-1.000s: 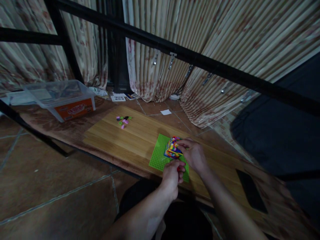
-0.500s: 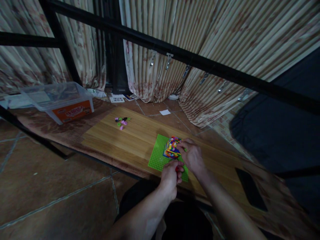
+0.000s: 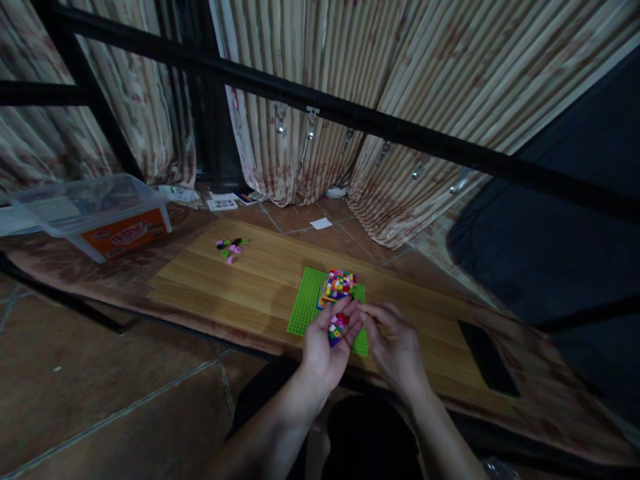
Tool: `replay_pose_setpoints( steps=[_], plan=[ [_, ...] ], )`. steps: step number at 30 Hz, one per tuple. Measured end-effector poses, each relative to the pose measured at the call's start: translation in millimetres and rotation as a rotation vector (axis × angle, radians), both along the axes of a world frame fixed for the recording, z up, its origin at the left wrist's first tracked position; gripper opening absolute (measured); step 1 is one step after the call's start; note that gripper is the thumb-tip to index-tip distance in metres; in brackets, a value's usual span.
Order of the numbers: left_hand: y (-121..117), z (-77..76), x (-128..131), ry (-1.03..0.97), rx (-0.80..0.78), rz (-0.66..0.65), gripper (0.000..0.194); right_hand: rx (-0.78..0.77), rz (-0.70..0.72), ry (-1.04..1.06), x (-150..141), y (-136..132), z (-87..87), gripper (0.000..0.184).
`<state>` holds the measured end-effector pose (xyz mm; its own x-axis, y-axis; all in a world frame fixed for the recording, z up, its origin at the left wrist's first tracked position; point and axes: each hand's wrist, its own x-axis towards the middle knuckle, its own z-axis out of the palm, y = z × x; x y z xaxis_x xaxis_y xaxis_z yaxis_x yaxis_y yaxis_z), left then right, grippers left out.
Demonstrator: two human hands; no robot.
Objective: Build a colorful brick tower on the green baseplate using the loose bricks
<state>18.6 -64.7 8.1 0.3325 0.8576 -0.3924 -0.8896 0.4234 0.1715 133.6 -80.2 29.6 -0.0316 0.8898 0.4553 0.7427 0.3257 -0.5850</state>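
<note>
My left hand [image 3: 323,350] is turned palm up and cupped, with several small toy bricks [image 3: 337,327] in red, pink, white, green, yellow and purple lying in it. Close beside its fingertips is my right hand [image 3: 397,340], thumb and fingers pinched together; whatever is between them is too small to make out. Just beyond both hands, a multicoloured brick build [image 3: 340,283] stands on a green studded baseplate [image 3: 303,310]. The left hand covers part of the baseplate and the build's near side.
The baseplate rests on a wooden board [image 3: 200,280]. Loose pink, green and dark bricks [image 3: 233,248] lie toward its far left. A dark flat slab [image 3: 487,357] sits at the right end. A clear plastic bin [image 3: 120,220] stands left; a black metal bar [image 3: 350,110] crosses above.
My left hand has turned from a closed grip to an opened palm, showing the bricks inside. My right hand has drawn back from the build to the left fingertips. The view has shifted right.
</note>
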Motion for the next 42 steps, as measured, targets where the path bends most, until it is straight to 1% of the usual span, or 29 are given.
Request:
replay_pose_setpoints(
  steps=[2, 4, 8, 12, 16, 18, 20, 24, 27, 30, 32, 36, 39, 42],
  plan=[
    [-1, 0.3, -1, -0.001, 0.021, -0.007, 0.028, -0.021, 0.020, -0.052, 1, -4, -2.3, 0.020],
    [-1, -0.5, -1, 0.001, 0.051, -0.012, 0.029, -0.040, 0.010, -0.114, 2, -4, -4.9, 0.021],
    [-1, -1.4, -3, 0.011, 0.080, -0.012, 0.026, -0.047, -0.003, -0.199, 1, -1, -11.6, 0.023],
    [-2, 0.6, -4, -0.013, 0.094, -0.019, 0.025, -0.003, 0.003, -0.198, 0, -1, -17.4, 0.020],
    [-2, 2.6, -4, -0.014, 0.094, -0.015, 0.026, 0.016, -0.011, -0.167, 0, -3, -17.9, 0.017],
    [-2, 1.8, -3, -0.006, 0.087, -0.016, 0.025, 0.012, -0.029, -0.097, 0, -3, -17.6, 0.015],
    [-1, -0.7, -1, 0.021, 0.069, -0.014, 0.022, -0.003, -0.044, 0.022, 0, -4, -18.6, 0.015],
    [-2, -7.1, 1, 0.153, 0.018, -0.037, 0.011, -0.045, -0.086, 0.367, -1, -3, -24.1, 0.016],
    [-4, -7.0, 1, 0.185, 0.079, -0.122, 0.014, -0.098, -0.087, 0.598, -1, -2, -28.2, 0.015],
    [-6, -3.9, -1, 0.182, 0.156, -0.172, 0.022, -0.118, -0.074, 0.700, -1, -1, -31.3, 0.014],
    [-6, -2.8, -1, 0.203, 0.169, -0.186, 0.024, -0.105, -0.069, 0.673, 1, -1, -33.5, 0.013],
    [-6, -4.6, -1, 0.204, 0.151, -0.198, 0.026, -0.075, -0.052, 0.504, 6, 0, -36.3, 0.014],
    [-5, -6.3, -1, 0.178, 0.131, -0.196, 0.025, -0.058, -0.059, 0.376, 8, 0, -34.0, 0.015],
    [-4, -6.2, -1, 0.166, 0.114, -0.192, 0.024, -0.032, -0.073, 0.303, 8, -1, -28.5, 0.016]
  ],
)
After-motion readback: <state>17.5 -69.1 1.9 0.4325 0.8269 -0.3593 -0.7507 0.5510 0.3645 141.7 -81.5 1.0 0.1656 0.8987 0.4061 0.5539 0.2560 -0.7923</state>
